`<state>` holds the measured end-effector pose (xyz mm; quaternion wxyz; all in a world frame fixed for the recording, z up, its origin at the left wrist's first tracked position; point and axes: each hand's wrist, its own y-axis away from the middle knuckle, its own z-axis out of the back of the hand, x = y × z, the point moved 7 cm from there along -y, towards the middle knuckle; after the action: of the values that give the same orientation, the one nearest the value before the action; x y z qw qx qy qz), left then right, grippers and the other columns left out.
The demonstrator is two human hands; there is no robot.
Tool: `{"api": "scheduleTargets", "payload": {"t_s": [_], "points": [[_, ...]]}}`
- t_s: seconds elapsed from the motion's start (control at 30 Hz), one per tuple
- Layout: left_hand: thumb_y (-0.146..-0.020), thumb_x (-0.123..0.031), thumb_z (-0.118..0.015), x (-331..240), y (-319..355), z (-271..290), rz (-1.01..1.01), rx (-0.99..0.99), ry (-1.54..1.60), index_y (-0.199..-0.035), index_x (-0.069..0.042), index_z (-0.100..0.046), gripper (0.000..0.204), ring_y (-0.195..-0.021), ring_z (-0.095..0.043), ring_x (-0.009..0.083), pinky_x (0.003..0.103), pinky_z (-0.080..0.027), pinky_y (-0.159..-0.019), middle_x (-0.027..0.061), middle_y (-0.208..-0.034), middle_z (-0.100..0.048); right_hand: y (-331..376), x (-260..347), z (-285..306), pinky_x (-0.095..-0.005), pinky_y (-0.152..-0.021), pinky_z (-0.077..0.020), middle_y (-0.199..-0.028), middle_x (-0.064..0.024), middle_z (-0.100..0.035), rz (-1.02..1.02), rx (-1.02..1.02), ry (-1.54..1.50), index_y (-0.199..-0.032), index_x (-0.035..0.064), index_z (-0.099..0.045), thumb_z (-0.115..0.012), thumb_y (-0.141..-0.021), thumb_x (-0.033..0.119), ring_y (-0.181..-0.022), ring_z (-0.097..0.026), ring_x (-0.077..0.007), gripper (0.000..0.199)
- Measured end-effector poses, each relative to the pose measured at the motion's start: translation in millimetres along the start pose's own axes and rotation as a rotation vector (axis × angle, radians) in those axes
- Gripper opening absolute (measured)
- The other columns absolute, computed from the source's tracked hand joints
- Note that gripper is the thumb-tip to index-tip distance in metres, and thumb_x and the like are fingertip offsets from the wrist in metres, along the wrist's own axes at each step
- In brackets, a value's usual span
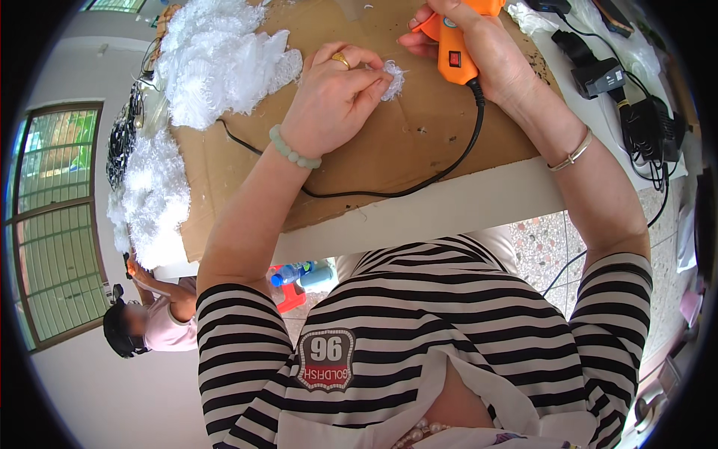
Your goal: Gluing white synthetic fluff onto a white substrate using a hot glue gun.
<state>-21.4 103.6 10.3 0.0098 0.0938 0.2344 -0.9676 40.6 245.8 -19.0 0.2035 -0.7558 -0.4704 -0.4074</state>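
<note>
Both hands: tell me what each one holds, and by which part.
Left hand pinches a small white fluffy tuft by its edge with the fingers. Right hand grips an orange glue gun around its handle.

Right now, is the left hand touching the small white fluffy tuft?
Touching. The head view shows the left hand pinching the small white fluffy tuft between thumb and fingertips, beside the orange glue gun gripped by the right hand.
</note>
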Motion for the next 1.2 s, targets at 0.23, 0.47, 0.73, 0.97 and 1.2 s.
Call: {"api": "scheduleTargets", "payload": {"t_s": [0.23, 0.47, 0.73, 0.97, 1.2], "points": [[-0.075, -0.019, -0.066, -6, 5, 5, -0.023, -0.037, -0.112, -0.080, -0.011, -0.071, 0.011, -0.095, -0.052, 0.0234, 0.039, -0.037, -0.088, 0.0003, -0.088, -0.060, 8, -4, -18, -0.0348, -0.076, -0.0535, -0.094, -0.0077, -0.060, 0.093, 0.160, 0.271, -0.106, 0.0022, -0.055, -0.054, -0.093, 0.028, -0.089, -0.060, -0.0207, 0.029], [-0.075, -0.020, -0.066, -11, 7, 10, -0.040, -0.046, -0.171, -0.081, -0.011, -0.072, 0.012, -0.094, -0.052, 0.0220, 0.038, -0.038, -0.087, 0.0005, -0.089, -0.060, 7, -15, -24, -0.0375, -0.083, -0.0534, -0.096, -0.0068, -0.060, 0.050, 0.240, 0.262, -0.113, 0.0018, -0.055, -0.056, -0.092, 0.027, -0.097, -0.061, -0.0203, 0.032], [-0.084, -0.016, -0.065, 67, 35, 48, 0.709, -0.511, 0.744, -0.089, -0.004, -0.066, 0.013, -0.078, -0.056, 0.0078, 0.024, -0.045, -0.070, 0.0031, -0.081, -0.065, 9, -15, -26, -0.0366, -0.084, -0.0523, -0.096, -0.0067, -0.061, 0.073, 0.280, 0.361, -0.113, 0.0020, -0.055, -0.058, -0.092, 0.029, -0.098, -0.060, -0.0202, 0.035], [-0.083, -0.010, -0.061, 36, 24, 20, 0.469, -0.211, 0.458, -0.092, -0.006, -0.060, 0.010, -0.078, -0.060, 0.0192, 0.033, -0.046, -0.073, 0.0054, -0.077, -0.065, 9, -19, -24, -0.0368, -0.087, -0.0510, -0.100, -0.0100, -0.062, 0.060, 0.302, 0.385, -0.113, 0.0000, -0.055, -0.055, -0.093, 0.028, -0.099, -0.060, -0.0207, 0.034], [-0.079, -0.001, -0.052, 11, 17, 15, 0.129, -0.153, 0.026, -0.092, -0.010, -0.055, 0.016, -0.079, -0.060, 0.0270, 0.040, -0.040, -0.082, 0.0036, -0.074, -0.066, 14, -3, -25, -0.0397, -0.091, -0.0489, -0.102, -0.0123, -0.061, 0.153, 0.285, 0.338, -0.109, -0.0025, -0.054, -0.048, -0.095, 0.027, -0.100, -0.059, -0.0214, 0.033]]}}
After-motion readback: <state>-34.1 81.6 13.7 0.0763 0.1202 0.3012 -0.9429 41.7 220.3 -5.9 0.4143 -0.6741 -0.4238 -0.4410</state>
